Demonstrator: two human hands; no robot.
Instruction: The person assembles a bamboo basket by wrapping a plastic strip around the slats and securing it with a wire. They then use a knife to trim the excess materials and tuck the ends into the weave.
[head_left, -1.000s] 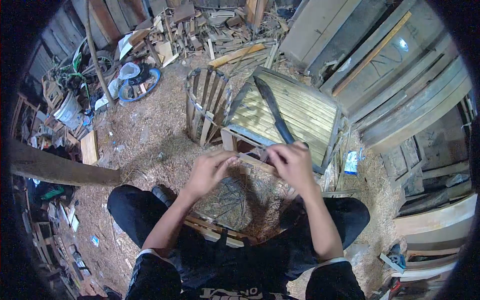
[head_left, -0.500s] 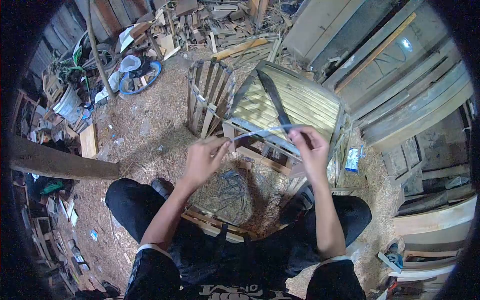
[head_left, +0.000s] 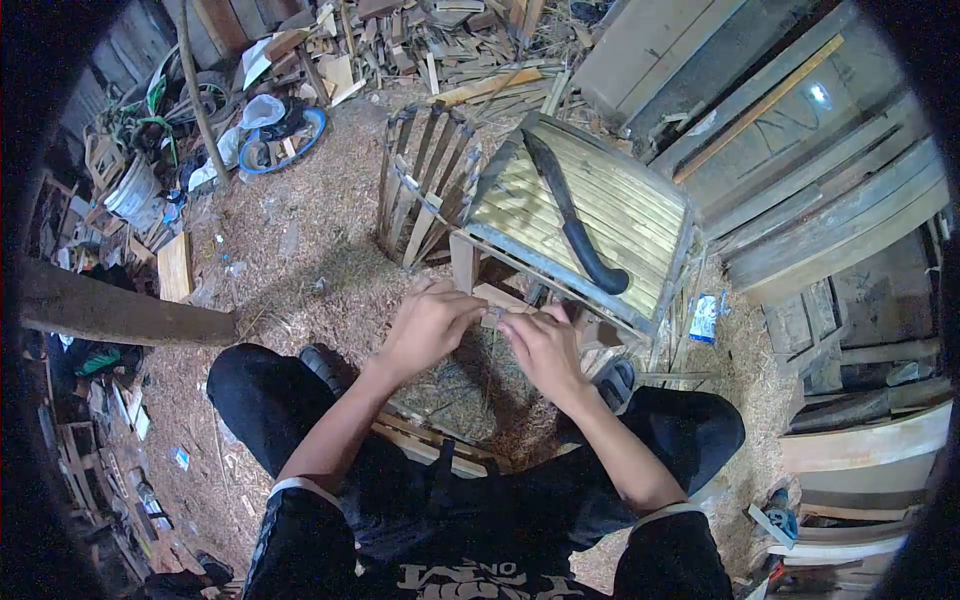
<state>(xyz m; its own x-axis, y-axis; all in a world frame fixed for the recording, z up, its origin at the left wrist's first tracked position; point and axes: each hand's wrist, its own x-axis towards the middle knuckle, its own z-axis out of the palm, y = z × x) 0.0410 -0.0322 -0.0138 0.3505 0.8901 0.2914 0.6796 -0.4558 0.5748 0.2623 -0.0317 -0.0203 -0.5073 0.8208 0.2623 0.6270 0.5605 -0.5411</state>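
Note:
My left hand (head_left: 430, 330) and my right hand (head_left: 545, 352) are almost fingertip to fingertip above the floor between my knees. Both are closed in a pinch, and just a short bit of a thin pale strip (head_left: 495, 312) shows between them; the rest is hidden by the fingers. Ahead of the hands stands a low slatted table (head_left: 640, 235), with a machete (head_left: 560, 195) lying across its top, its dark curved handle toward me. Left of the table is an upright round frame of wooden slats (head_left: 412, 215).
A wooden post (head_left: 130, 325) juts in from the left. Beyond it lie a blue-rimmed basin (head_left: 318, 128) and a white bucket (head_left: 135, 195). Scrap wood (head_left: 440, 50) is piled at the back. Boards (head_left: 840, 210) line the right side. Shavings cover the floor.
The hands were apart with the strip stretched between them; now they have come together and lower. My right hand has moved left, off the machete handle, which now shows fully.

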